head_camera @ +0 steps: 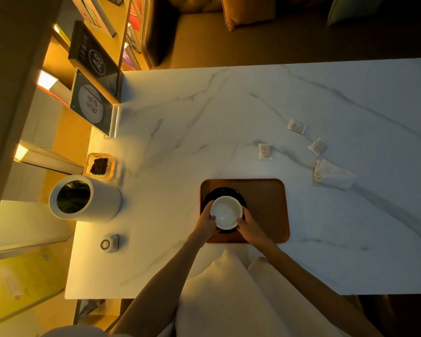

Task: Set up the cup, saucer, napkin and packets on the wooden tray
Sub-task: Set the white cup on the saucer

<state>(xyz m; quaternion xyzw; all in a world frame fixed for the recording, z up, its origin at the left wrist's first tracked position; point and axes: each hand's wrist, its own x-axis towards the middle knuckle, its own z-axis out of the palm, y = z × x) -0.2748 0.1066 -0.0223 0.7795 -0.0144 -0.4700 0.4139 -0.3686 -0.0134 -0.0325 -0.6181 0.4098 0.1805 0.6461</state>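
Observation:
A brown wooden tray (265,205) lies on the white marble table near me. On its left part sits a black saucer (223,191) with a white cup (226,212) on top. My left hand (206,223) grips the cup's left rim and my right hand (249,227) grips its right side. Three small white packets (264,151), (296,126), (317,147) lie on the table beyond the tray to the right. A folded white napkin (331,175) lies right of the tray.
A white cylindrical pot with a plant (83,198) stands at the table's left edge. Behind it is a small clear box with dark contents (99,165). A small round device (109,243) lies nearer me. An acrylic sign holder (93,105) stands far left.

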